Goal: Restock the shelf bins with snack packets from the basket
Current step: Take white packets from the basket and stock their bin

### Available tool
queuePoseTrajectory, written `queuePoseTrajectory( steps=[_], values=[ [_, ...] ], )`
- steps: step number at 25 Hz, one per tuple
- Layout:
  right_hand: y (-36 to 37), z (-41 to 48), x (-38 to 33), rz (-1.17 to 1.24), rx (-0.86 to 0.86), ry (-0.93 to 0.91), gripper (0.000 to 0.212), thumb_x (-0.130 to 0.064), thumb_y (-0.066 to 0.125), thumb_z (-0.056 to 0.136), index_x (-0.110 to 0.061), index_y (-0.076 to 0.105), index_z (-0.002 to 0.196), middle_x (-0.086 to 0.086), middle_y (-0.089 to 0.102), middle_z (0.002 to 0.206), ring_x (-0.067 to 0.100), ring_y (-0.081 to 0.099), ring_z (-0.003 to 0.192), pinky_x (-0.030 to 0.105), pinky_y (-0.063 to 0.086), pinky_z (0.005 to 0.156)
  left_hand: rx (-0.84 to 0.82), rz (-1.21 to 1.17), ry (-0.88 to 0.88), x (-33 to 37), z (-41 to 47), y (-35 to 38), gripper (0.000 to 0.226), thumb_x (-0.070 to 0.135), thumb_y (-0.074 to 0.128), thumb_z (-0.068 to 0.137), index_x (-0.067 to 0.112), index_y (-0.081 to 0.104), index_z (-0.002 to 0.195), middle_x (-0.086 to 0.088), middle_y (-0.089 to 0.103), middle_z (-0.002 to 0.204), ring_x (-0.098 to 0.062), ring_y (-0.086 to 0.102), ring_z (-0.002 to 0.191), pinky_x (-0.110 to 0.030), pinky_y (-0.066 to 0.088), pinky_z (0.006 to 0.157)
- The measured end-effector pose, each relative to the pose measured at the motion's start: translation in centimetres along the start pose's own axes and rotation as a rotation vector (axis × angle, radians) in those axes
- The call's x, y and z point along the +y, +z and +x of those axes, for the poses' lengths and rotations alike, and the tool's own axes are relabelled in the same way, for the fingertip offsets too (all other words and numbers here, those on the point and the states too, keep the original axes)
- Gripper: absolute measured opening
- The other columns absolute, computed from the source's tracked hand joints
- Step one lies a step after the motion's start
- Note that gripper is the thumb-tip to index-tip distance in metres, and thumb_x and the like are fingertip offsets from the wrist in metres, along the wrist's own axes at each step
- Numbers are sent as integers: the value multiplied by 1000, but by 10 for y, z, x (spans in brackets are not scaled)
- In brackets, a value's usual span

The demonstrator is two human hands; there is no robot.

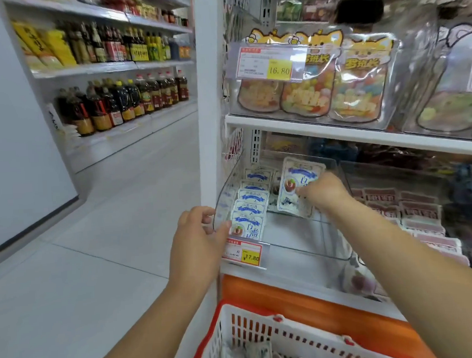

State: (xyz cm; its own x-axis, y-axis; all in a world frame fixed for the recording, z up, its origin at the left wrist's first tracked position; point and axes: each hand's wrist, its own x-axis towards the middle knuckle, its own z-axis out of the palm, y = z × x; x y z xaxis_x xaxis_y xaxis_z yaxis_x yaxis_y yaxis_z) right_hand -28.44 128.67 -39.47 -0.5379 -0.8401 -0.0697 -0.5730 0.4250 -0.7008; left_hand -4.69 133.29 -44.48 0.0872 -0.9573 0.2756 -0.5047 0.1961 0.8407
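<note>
A clear plastic shelf bin point(309, 240) stands on the lower shelf. A row of white-and-blue snack packets point(249, 212) stands along its left side. Inside the bin, my right hand point(324, 190) grips one upright white-and-blue snack packet point(295, 186), tilted back slightly. My left hand point(197, 243) rests on the bin's front left corner, thumb against the clear wall. The white basket with red rim point(254, 334) sits low in front of me, with several packets inside.
A price tag reading 17.80 point(244, 253) hangs on the bin's front. To the right is a bin of red-and-white packets point(411, 210). The shelf above holds candy bags point(309, 90). An aisle with oil bottles point(121, 102) lies to the left.
</note>
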Motion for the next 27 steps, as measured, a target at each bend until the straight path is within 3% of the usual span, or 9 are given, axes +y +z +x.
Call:
queuePoseTrajectory(
  steps=[3, 5, 7, 11, 17, 20, 22, 25, 27],
  values=[
    [28, 49, 6, -314, -81, 89, 32, -21, 54, 99, 2, 57, 121, 15, 58, 127, 27, 56, 120, 30, 47, 94, 17, -45, -31, -7, 12, 8, 17, 34, 65, 90, 25, 58, 103, 10, 60, 99, 1, 58, 76, -3, 40, 50],
    [44, 74, 16, -176, -149, 134, 38, -11, 58, 94, 3, 54, 129, 18, 57, 133, 31, 55, 123, 37, 46, 103, 12, -73, -48, -10, 17, 9, 14, 33, 66, 89, 26, 59, 99, 14, 61, 93, 3, 58, 73, 0, 40, 51],
    [60, 89, 23, 21, -166, 194, 36, -8, 65, 89, 5, 58, 122, 21, 62, 124, 35, 60, 116, 44, 50, 99, 0, -91, -59, -13, 21, 9, 13, 32, 67, 88, 26, 59, 98, 17, 62, 87, 5, 60, 71, 0, 40, 49],
    [83, 89, 29, 78, -101, 212, 25, -18, 73, 86, 1, 62, 97, 19, 70, 104, 32, 70, 95, 45, 57, 88, -28, -128, -89, -17, 25, 12, 11, 25, 67, 88, 22, 59, 96, 15, 60, 81, 13, 59, 71, 0, 40, 47],
    [85, 92, 33, 209, -59, 239, 43, -19, 75, 80, 0, 57, 114, 17, 68, 105, 31, 68, 92, 42, 58, 84, -45, -122, -98, -16, 23, 15, 14, 28, 66, 88, 21, 60, 99, 15, 61, 82, 2, 60, 69, -1, 41, 46],
    [84, 94, 36, 275, -58, 260, 40, -20, 74, 81, 0, 60, 112, 16, 69, 104, 30, 67, 91, 40, 57, 84, -58, -92, -87, -20, 23, 17, 16, 30, 66, 88, 23, 58, 101, 17, 61, 83, 4, 60, 70, -1, 41, 46],
    [77, 93, 32, 246, -31, 276, 55, -25, 74, 80, 0, 51, 123, 15, 64, 111, 30, 63, 94, 40, 56, 84, -64, -74, -71, -23, 21, 17, 16, 31, 65, 89, 25, 58, 101, 17, 61, 84, 11, 60, 71, -1, 41, 47],
    [53, 62, 12, 121, 119, 71, 61, -31, 67, 87, -5, 40, 135, 14, 52, 127, 22, 58, 94, 32, 50, 75, -43, -15, -36, -28, 14, 12, 18, 34, 62, 91, 26, 57, 106, 13, 63, 90, 3, 59, 76, -4, 39, 52],
    [33, 11, 3, 304, 258, -237, 50, -19, 61, 90, -12, 44, 136, 9, 50, 129, 7, 53, 86, 20, 45, 77, 11, 30, -9, -34, 5, 6, 17, 36, 58, 94, 24, 55, 106, 10, 61, 85, -1, 56, 76, -9, 36, 59]
  ],
)
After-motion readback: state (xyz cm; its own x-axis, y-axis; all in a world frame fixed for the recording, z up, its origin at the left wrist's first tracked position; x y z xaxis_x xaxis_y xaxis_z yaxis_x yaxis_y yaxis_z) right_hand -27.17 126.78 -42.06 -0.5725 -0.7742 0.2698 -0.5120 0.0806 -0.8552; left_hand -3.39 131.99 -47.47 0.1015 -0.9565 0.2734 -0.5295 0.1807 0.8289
